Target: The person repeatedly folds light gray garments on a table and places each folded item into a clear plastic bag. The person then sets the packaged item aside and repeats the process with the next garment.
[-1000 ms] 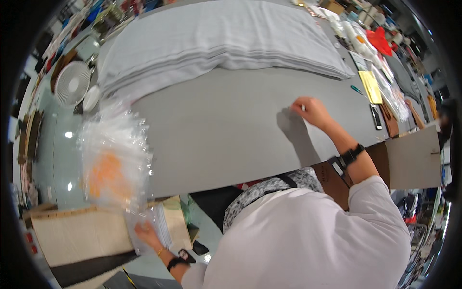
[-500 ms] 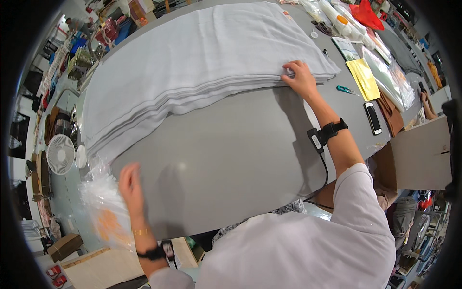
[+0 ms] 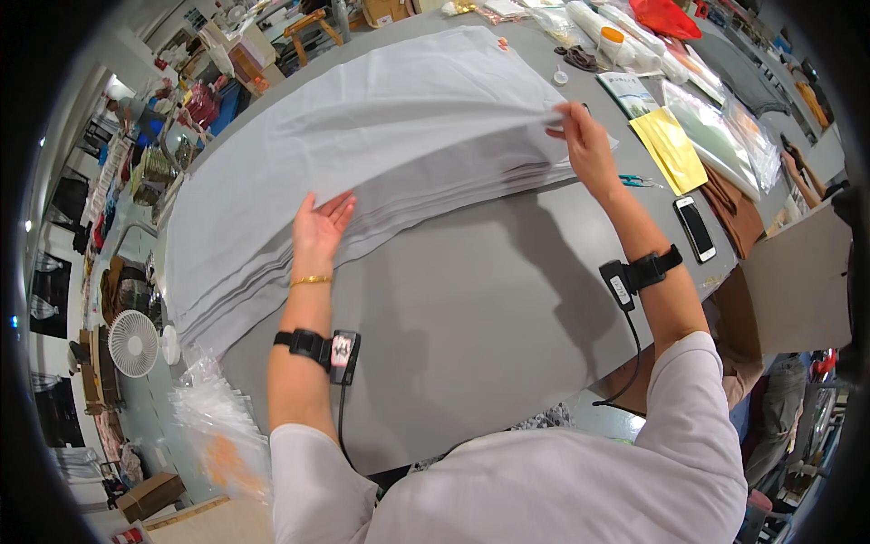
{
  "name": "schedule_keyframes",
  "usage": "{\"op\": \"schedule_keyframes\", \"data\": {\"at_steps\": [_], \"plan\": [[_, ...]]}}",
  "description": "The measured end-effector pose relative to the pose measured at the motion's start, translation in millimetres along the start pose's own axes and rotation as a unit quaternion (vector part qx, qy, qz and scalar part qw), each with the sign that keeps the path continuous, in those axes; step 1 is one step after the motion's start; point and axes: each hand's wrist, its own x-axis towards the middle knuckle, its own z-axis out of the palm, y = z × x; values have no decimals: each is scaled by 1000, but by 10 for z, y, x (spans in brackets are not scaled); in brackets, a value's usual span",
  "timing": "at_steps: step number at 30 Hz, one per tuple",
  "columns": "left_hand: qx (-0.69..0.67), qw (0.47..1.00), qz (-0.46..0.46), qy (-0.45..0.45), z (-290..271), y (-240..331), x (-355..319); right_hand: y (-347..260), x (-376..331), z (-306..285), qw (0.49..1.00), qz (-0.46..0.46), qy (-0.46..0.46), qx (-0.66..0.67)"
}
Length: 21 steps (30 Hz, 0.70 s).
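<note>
A stack of light grey fabric pieces [image 3: 426,195] lies on the grey table, its layered edges toward me. The near edge of the top fabric sheet [image 3: 381,118] is raised off the layers below and slopes down to the left. My right hand [image 3: 587,150] pinches this sheet at its right near corner, above the stack. Palm up and fingers apart, my left hand [image 3: 322,227] is at the sheet's near edge, left of the middle. I cannot tell whether its fingertips touch the cloth.
To the right lie small teal snips [image 3: 637,181], a yellow packet [image 3: 668,150], a phone [image 3: 695,228] and brown cloth [image 3: 728,213]. Plastic-wrapped rolls [image 3: 648,54] and an orange-lidded jar [image 3: 611,45] sit farther back. Clear plastic bags [image 3: 213,417] and a white fan [image 3: 133,343] are at left.
My right hand has lifted the top sheet's corner up off the stack. My left hand has moved right and forward from beside the plastic bags to the fabric's edge.
</note>
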Motion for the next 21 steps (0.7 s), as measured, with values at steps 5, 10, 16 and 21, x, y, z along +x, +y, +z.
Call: {"op": "schedule_keyframes", "data": {"at_steps": [5, 10, 16, 21], "plan": [[137, 987, 78, -42, -614, 129, -875, -142, -862, -485, 891, -240, -76, -377], [342, 934, 104, -16, -1223, 105, -1939, -593, -1906, -1014, 883, -180, -121, -417], [680, 513, 519, -76, -556, -706, -2317, -1171, -2320, -1707, 906, -154, 39, -393], [696, 386, 598, -97, 371, -637, -1885, -1447, -1808, -2733, 906, -139, 116, -383]]}}
